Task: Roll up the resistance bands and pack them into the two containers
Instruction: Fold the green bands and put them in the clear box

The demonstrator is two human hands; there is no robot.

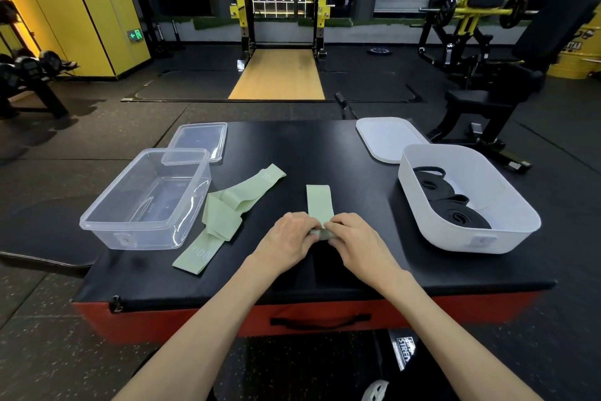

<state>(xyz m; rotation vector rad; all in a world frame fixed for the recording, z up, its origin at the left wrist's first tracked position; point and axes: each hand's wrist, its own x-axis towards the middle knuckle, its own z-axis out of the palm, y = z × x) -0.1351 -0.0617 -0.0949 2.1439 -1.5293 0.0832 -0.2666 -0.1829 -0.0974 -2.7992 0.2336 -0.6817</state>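
A pale green resistance band [319, 202] lies flat on the black padded box, its near end wound into a small roll. My left hand [292, 238] and my right hand [354, 239] pinch that roll from either side. Two more green bands lie crossed to the left: one [252, 187] reaches toward the back, the other [208, 238] toward the front. A clear plastic container [97, 221] stands at the left with nothing in it. A white container [507, 231] at the right holds rolled black bands [455, 213].
A clear lid [198, 140] leans on the clear container's far rim. A white lid [387, 137] lies behind the white container. The black box top [325, 147] ends in a red front with a black strap handle [320, 322]. Gym racks and benches stand behind.
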